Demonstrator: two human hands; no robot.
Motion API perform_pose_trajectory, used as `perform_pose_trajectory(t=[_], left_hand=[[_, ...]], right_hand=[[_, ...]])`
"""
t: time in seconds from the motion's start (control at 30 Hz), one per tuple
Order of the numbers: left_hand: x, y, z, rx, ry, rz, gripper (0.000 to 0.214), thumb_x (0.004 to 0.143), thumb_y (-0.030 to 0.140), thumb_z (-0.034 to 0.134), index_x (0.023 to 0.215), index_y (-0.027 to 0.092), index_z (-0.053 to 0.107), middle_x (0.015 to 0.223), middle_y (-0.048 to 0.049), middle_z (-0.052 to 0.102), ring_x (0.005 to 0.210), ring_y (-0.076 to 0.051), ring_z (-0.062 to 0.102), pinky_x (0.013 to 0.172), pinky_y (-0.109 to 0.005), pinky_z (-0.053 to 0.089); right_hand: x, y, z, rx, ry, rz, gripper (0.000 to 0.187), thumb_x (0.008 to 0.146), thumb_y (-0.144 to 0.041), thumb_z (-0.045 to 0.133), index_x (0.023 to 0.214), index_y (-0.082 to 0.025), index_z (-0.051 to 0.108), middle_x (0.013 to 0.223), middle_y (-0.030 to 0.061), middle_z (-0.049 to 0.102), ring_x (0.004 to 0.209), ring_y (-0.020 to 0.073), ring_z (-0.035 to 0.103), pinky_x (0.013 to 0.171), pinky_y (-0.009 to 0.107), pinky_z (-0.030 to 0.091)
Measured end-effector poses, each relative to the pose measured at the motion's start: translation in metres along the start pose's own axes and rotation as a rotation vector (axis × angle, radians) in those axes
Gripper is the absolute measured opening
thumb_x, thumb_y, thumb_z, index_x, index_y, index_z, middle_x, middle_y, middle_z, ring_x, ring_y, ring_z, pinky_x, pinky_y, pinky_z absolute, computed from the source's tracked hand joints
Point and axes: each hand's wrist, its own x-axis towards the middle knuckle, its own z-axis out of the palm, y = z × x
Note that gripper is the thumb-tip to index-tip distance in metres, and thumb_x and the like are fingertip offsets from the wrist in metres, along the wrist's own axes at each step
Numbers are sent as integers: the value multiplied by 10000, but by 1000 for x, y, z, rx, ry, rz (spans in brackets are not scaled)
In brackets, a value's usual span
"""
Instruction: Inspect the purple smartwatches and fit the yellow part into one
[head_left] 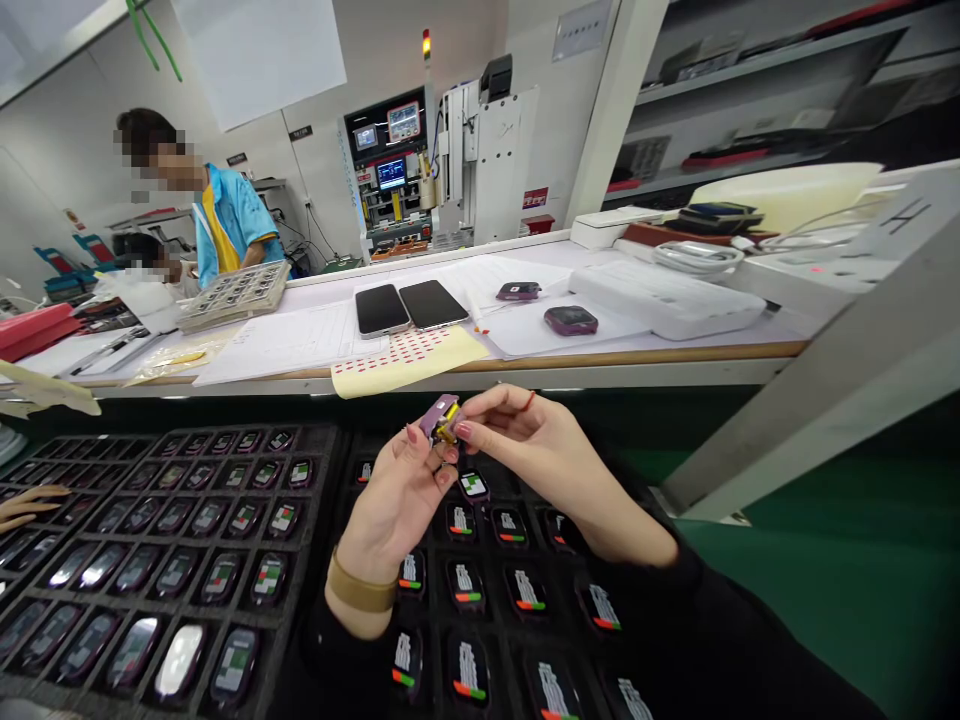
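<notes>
Head view: above black moulded trays (300,640) on the green desk (825,580), centre frame, my left hand (390,500) and right hand (540,450) both pinch a small purple plastic casing (439,415).

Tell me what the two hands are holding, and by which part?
Both the left hand and right hand pinch one small purple device by its edges with the fingertips.

The left hand (397,500) wears a tan wristband and red-painted nails; the right hand (540,450), a black sleeve.
</notes>
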Motion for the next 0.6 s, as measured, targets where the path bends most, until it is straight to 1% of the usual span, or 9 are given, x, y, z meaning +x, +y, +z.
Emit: perform_pose_trajectory(t=[0.1,0.27,0.37,0.43,0.5,0.6], left_hand=[[-1,0,-1,93,-63,54,437,677,445,909,1014,190,797,977,-62,739,776,-104,626,634,-168,486],[-5,7,-4,343,-206,120,552,729,474,864,1207,225,743,1221,-111,712,914,-188,680,728,-244,547],[-6,9,-6,454,-268,178,509,756,417,857,1220,249,732,1212,-100,723,984,-206,703,822,-258,562],[-6,7,-7,486,-259,245,460,788,398,835,1214,258,732,1189,-92,733,1011,-211,710,883,-275,561],[-5,3,-8,483,-219,302,437,817,407,809,1220,259,727,1200,-91,730,1060,-225,703,932,-301,557],[-3,-3,-8,424,-160,330,461,805,451,813,1209,241,736,1240,-95,721,1132,-234,677,974,-300,542]], right_hand=[[-1,-5,-2,34,3,13,411,720,-498,917,828,-184,676,862,66,720,784,212,714,723,322,641],[-5,-20,-8,74,-92,80,378,722,-468,925,803,-180,694,764,35,694,668,168,674,647,273,614],[-7,-25,-8,77,-90,85,345,718,-452,931,809,-182,737,769,37,709,666,157,665,628,248,601],[-7,-24,-6,94,-62,83,349,700,-456,941,829,-188,757,785,38,721,664,156,665,629,253,606],[-7,-22,-2,120,-37,80,376,684,-479,944,846,-190,766,795,39,726,659,162,668,643,277,623],[-6,-18,2,144,-20,60,403,675,-501,945,850,-186,765,789,38,725,638,164,670,641,295,639]])
